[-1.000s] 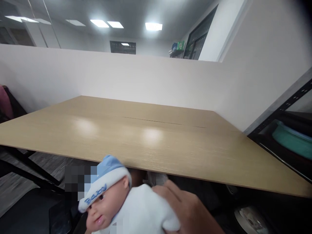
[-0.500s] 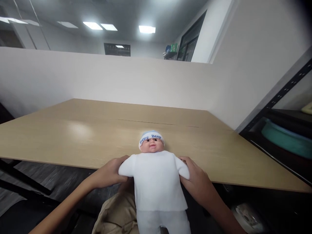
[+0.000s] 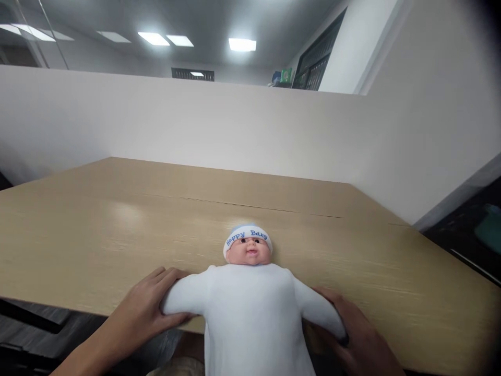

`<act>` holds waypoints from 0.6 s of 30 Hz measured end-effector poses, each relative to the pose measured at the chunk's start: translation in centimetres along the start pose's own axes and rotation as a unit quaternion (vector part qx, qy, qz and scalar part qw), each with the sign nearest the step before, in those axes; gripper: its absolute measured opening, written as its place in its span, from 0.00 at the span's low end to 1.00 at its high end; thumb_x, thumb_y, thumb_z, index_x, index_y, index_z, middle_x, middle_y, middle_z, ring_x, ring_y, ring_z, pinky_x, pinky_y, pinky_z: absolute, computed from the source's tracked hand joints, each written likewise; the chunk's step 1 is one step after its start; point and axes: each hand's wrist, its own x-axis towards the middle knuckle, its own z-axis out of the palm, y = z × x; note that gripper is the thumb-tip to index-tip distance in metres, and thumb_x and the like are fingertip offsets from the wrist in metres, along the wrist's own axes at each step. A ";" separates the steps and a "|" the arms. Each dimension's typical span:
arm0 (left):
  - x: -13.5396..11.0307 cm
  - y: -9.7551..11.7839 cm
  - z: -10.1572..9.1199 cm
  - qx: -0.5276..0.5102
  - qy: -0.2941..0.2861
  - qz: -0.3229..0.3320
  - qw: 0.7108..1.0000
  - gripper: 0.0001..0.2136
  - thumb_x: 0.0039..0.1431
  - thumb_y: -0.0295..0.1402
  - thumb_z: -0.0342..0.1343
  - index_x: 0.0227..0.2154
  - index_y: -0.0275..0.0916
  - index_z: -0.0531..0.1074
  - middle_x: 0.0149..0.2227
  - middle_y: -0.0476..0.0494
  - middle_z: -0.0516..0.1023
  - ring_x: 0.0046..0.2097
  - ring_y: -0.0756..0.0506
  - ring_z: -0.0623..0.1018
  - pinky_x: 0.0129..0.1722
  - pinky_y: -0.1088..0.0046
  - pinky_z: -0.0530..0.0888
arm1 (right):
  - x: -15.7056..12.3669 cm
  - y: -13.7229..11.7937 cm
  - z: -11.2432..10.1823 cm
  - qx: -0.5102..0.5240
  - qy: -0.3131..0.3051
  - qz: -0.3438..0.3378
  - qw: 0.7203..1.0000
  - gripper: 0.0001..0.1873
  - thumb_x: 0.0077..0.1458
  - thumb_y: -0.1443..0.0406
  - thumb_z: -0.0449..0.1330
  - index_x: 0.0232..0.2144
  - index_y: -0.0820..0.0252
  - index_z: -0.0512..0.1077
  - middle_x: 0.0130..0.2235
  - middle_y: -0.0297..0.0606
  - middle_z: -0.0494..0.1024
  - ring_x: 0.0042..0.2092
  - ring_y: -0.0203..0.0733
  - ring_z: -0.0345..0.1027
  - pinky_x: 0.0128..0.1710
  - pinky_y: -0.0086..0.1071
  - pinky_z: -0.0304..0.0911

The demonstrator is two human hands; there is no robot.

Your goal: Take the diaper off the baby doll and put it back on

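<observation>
A baby doll [image 3: 254,318] in a plain white outfit faces me at the near edge of the table [image 3: 156,230]. Its cap is white and pale blue, with "Happy Baby" lettered on the band. My left hand [image 3: 146,300] wraps round the doll's sleeved arm on the left of the view, thumb below and fingers above. On the other side, my right hand [image 3: 354,329] grips the other arm, its fingers partly hidden behind the sleeve. Both doll arms are stretched out sideways. The doll's legs lie beyond the bottom of the view.
A low white wall [image 3: 219,125] runs along the table's back. To the right stands a dark shelf [image 3: 462,224] with a teal item [image 3: 489,230] on it, partly cut off. Dark table-frame parts [image 3: 31,316] show below the table's left front edge.
The doll's arms have been spread wider as my hands moved apart. Less of its lower body shows, and its head appears slightly lower and nearer in the view, which has shifted closer to the table.
</observation>
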 end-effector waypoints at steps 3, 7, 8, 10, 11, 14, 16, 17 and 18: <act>3.5 -1.3 -0.1 0.002 0.018 -0.018 1.000 0.23 0.61 0.53 0.66 0.54 0.49 0.77 0.50 0.43 0.84 0.50 0.37 0.82 0.46 0.65 0.77 | 3.1 -0.2 0.2 0.000 -0.035 0.004 0.999 0.22 0.62 0.43 0.61 0.51 0.43 0.79 0.51 0.42 0.86 0.50 0.60 0.81 0.47 0.49 0.78; 9.2 -3.2 -0.1 0.006 0.059 -0.030 0.998 0.25 0.59 0.60 0.64 0.49 0.46 0.77 0.47 0.43 0.84 0.47 0.37 0.82 0.45 0.64 0.75 | 8.3 -0.6 0.8 -0.015 -0.057 -0.006 0.998 0.21 0.65 0.42 0.58 0.47 0.46 0.78 0.47 0.41 0.85 0.47 0.57 0.80 0.44 0.45 0.76; 10.5 -3.7 -0.1 0.011 0.068 -0.030 0.997 0.26 0.59 0.61 0.64 0.48 0.45 0.77 0.46 0.43 0.84 0.46 0.37 0.82 0.44 0.64 0.75 | 9.7 -0.6 1.1 -0.022 -0.057 -0.012 0.998 0.21 0.66 0.42 0.57 0.46 0.47 0.77 0.47 0.41 0.85 0.46 0.57 0.80 0.44 0.44 0.75; 13.1 -4.5 -0.1 0.015 0.079 -0.033 0.996 0.27 0.57 0.63 0.64 0.46 0.45 0.77 0.44 0.44 0.84 0.45 0.37 0.82 0.42 0.65 0.74 | 12.6 -0.5 1.8 -0.036 -0.047 -0.028 0.998 0.22 0.67 0.42 0.56 0.46 0.48 0.76 0.46 0.41 0.85 0.46 0.56 0.79 0.44 0.44 0.73; 14.2 -4.8 -0.2 0.015 0.084 -0.038 0.996 0.28 0.56 0.63 0.64 0.45 0.45 0.77 0.44 0.44 0.84 0.44 0.38 0.82 0.41 0.65 0.74 | 14.0 -0.4 2.2 -0.041 -0.040 -0.036 0.998 0.21 0.68 0.43 0.56 0.47 0.49 0.76 0.46 0.41 0.84 0.47 0.55 0.78 0.45 0.43 0.72; 17.4 -5.6 -0.2 0.003 0.104 -0.066 0.992 0.29 0.54 0.66 0.64 0.44 0.45 0.77 0.42 0.46 0.85 0.43 0.38 0.82 0.38 0.66 0.73 | 18.0 0.2 3.7 -0.060 -0.013 -0.053 0.997 0.20 0.68 0.45 0.55 0.47 0.51 0.75 0.47 0.42 0.84 0.47 0.54 0.77 0.45 0.42 0.69; 19.5 -6.1 -0.2 -0.003 0.120 -0.078 0.990 0.31 0.54 0.67 0.64 0.45 0.45 0.77 0.42 0.45 0.85 0.43 0.37 0.82 0.39 0.65 0.73 | 20.4 0.6 4.6 -0.074 0.006 -0.052 0.996 0.19 0.68 0.48 0.56 0.48 0.52 0.75 0.47 0.42 0.84 0.46 0.54 0.77 0.43 0.41 0.68; 20.6 -6.5 -0.1 0.000 0.128 -0.078 0.989 0.31 0.54 0.67 0.63 0.46 0.44 0.77 0.43 0.44 0.85 0.43 0.37 0.82 0.39 0.65 0.73 | 21.7 0.8 5.1 -0.077 0.018 -0.053 0.995 0.18 0.66 0.50 0.56 0.48 0.53 0.74 0.47 0.42 0.84 0.46 0.54 0.77 0.42 0.41 0.67; 21.7 -6.8 -0.1 0.010 0.135 -0.076 0.988 0.32 0.54 0.68 0.62 0.46 0.44 0.77 0.43 0.43 0.85 0.43 0.37 0.82 0.39 0.65 0.73 | 22.9 1.1 5.5 -0.081 0.033 -0.056 0.995 0.17 0.65 0.52 0.57 0.49 0.53 0.74 0.47 0.42 0.84 0.46 0.54 0.77 0.43 0.41 0.67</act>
